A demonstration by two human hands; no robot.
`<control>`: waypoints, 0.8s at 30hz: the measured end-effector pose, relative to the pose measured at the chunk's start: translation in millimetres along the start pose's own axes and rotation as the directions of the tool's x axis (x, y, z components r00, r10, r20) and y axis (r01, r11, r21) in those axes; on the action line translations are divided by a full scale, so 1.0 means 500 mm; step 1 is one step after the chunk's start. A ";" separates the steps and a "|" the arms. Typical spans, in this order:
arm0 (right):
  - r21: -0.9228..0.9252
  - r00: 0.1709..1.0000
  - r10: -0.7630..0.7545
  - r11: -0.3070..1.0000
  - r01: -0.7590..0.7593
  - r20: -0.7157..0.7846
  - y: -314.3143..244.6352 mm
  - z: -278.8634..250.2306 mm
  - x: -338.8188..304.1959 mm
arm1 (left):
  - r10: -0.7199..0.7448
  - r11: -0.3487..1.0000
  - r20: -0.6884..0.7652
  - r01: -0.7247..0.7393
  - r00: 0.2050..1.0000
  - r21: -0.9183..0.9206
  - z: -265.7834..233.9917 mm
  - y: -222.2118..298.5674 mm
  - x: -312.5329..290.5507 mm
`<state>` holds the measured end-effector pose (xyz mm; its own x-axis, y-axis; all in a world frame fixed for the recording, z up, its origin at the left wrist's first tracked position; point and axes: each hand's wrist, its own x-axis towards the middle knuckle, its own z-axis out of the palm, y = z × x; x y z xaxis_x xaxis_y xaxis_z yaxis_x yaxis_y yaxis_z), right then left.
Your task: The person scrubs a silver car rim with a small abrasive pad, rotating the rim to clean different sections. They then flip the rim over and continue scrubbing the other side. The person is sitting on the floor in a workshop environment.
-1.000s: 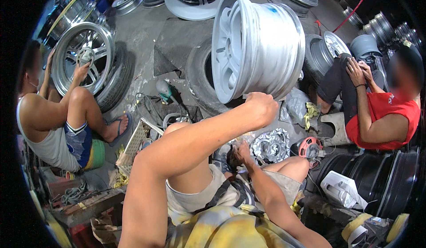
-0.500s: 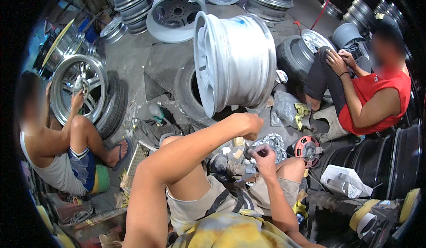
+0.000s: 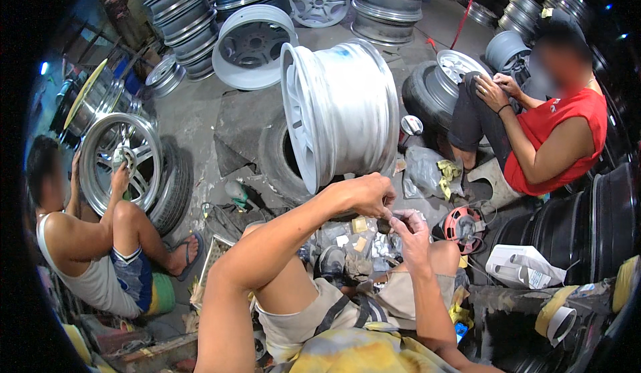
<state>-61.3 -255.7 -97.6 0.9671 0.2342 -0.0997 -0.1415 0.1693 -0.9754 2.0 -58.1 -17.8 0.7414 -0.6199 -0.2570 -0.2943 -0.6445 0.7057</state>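
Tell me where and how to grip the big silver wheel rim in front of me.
Probably best to take the wheel rim from your side, left hand on its left lip, right hand on its right lip. It lies crosswise to you, spoked face left, and both lips flare outward, offering edges.

Left grip (image 3: 371, 195) apparently touching right grip (image 3: 412, 227).

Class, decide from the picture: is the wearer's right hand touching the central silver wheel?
Apart. The head view shows the right hand below the silver wheel, a visible gap between them.
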 end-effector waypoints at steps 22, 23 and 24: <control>0.249 0.990 -0.021 0.967 0.056 -0.141 -0.032 0.021 0.013 | 0.120 0.974 -0.394 -0.184 0.911 -0.131 0.001 0.005 0.010; 0.254 0.992 -0.017 0.966 0.048 -0.125 -0.037 0.022 0.010 | 0.127 0.968 -0.421 -0.204 0.898 -0.143 0.000 0.007 0.011; 0.237 0.990 -0.032 0.969 0.064 -0.136 -0.036 0.023 0.011 | 0.082 0.962 -0.414 -0.181 0.907 -0.204 -0.001 0.010 0.011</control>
<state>-55.9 -246.5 -78.3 0.9909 0.0960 -0.0939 -0.1251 0.4057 -0.9054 4.9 -64.6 -15.6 0.8975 -0.4299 0.0986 -0.2940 -0.4165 0.8603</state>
